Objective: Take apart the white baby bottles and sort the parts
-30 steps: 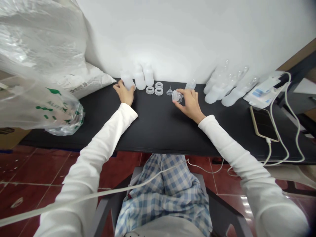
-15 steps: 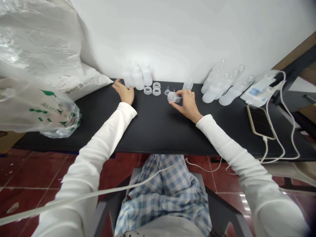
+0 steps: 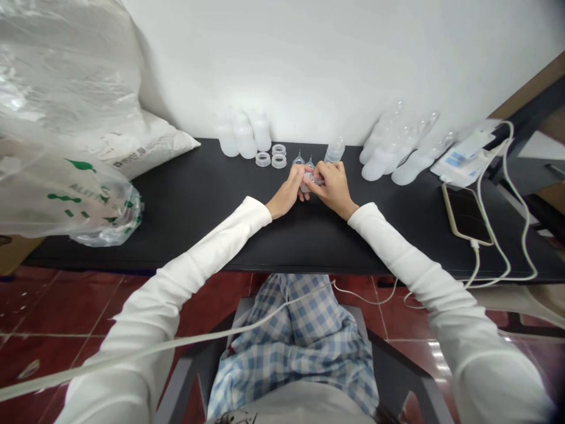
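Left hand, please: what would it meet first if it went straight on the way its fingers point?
The small clear plastic piece pinched in the right hand; the left hand seems to touch it, though depth is unclear.

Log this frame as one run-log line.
hands: left hand and right hand both pinch clear cap | place: over black table | near: two clear rings

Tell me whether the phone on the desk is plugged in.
Plugged in: a white cable runs into the near end of the phone, which lies flat with a dark screen.
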A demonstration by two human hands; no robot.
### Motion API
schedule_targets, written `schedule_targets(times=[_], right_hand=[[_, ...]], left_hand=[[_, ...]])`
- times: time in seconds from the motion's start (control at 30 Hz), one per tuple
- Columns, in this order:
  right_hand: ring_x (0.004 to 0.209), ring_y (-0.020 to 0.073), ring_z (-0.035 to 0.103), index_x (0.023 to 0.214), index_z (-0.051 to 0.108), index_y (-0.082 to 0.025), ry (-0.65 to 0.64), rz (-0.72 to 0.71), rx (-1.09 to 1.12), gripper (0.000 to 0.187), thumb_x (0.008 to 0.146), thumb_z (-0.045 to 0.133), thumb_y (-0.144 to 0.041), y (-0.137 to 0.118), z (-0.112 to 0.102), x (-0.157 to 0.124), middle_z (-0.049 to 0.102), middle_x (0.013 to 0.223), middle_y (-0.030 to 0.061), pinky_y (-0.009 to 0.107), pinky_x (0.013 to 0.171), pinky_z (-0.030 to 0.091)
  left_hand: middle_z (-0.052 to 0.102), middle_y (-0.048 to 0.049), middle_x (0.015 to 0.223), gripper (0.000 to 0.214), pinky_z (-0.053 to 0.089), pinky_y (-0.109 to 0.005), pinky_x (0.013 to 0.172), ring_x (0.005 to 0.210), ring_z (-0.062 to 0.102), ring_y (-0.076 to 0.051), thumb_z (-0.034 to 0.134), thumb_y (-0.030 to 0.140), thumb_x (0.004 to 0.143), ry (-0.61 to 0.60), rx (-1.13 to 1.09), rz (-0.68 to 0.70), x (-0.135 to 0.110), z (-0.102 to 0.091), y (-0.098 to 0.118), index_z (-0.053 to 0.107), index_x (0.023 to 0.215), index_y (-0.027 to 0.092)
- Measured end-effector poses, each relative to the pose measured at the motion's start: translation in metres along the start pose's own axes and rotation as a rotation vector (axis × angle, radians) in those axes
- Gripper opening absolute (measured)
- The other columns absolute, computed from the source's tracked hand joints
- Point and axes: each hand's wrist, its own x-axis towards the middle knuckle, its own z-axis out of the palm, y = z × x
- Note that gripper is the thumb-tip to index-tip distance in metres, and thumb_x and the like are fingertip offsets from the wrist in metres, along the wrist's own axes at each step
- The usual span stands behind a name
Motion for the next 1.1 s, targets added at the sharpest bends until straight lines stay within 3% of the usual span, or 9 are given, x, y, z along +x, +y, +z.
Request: schedule_targets(times=[0.1,0.17,0.33,0.5,0.63,0.87,1.1], right_hand=[[0.063,0.0156,0.041,0.07,0.045,-0.022,0.045,0.006,-0.013,0.05,0.107,0.036,-0.054,-0.002,0.007,0.002,0.044,0.063,-0.0026,0.036,0.08,0.038],[0.061,0.015,0.038,0.067,0.044,-0.022,0.07,0.005,-0.029,0.052,0.108,0.033,-0.052,-0.003,0.012,0.002,0.041,0.061,-0.0027,0.035,0.078,0.037],[0.062,0.0147,0.04,0.066,0.048,-0.021,0.1,-0.073,-0.076,0.052,0.109,0.033,-0.046,-0.003,0.018,0.004,0.043,0.061,-0.0019,0.035,0.077,0.038],[0.066,0.0155,0.045,0.068,0.052,-0.021,0.081,-0.202,-0.146,0.052,0.111,0.03,-0.041,0.004,0.011,0.007,0.046,0.059,-0.0008,0.035,0.078,0.041],[0.069,0.0161,0.048,0.069,0.055,-0.022,-0.006,-0.32,-0.194,0.055,0.111,0.025,-0.042,0.012,0.003,0.01,0.047,0.06,0.0001,0.038,0.079,0.044],[0.069,0.0185,0.048,0.064,0.051,-0.025,-0.21,-0.385,-0.154,0.065,0.107,0.018,-0.059,0.012,-0.013,0.014,0.046,0.061,0.0029,0.043,0.074,0.049],[0.068,0.0177,0.046,0.063,0.047,-0.025,-0.259,-0.41,-0.102,0.063,0.106,0.021,-0.063,0.017,-0.022,0.018,0.043,0.06,0.0019,0.042,0.075,0.049]], left_hand=[[0.051,0.0051,0.058,0.045,0.036,-0.02,0.049,0.046,0.043,-0.008,0.037,0.061,0.105,0.094,-0.102,-0.097,0.004,0.01,0.006,0.052,0.097,0.02],[0.044,0.006,0.05,0.048,0.027,-0.02,0.043,0.04,0.036,-0.007,0.031,0.058,0.107,0.12,-0.155,-0.185,0.009,0.014,0.01,0.049,0.084,0.02],[0.036,0.0068,0.048,0.046,0.015,-0.019,0.039,0.035,0.028,-0.004,0.033,0.046,0.109,0.146,-0.262,-0.341,0.015,0.015,0.021,0.041,0.072,0.02],[0.03,0.0083,0.046,0.043,0.013,-0.016,0.039,0.034,0.025,-0.004,0.029,0.034,0.108,0.036,-0.28,-0.416,0.016,0.009,0.027,0.038,0.068,0.02],[0.033,0.0082,0.046,0.038,0.013,-0.016,0.038,0.033,0.025,-0.004,0.031,0.028,0.105,-0.025,-0.27,-0.42,0.017,0.006,0.029,0.036,0.067,0.02],[0.037,0.0061,0.045,0.044,0.009,-0.018,0.038,0.033,0.025,-0.003,0.041,0.039,0.104,-0.103,-0.26,-0.458,0.02,0.005,0.029,0.036,0.064,0.02],[0.034,0.0036,0.041,0.049,0.007,-0.018,0.035,0.031,0.02,-0.004,0.033,0.039,0.105,-0.239,-0.281,-0.565,0.029,0.003,0.029,0.04,0.06,0.019]])
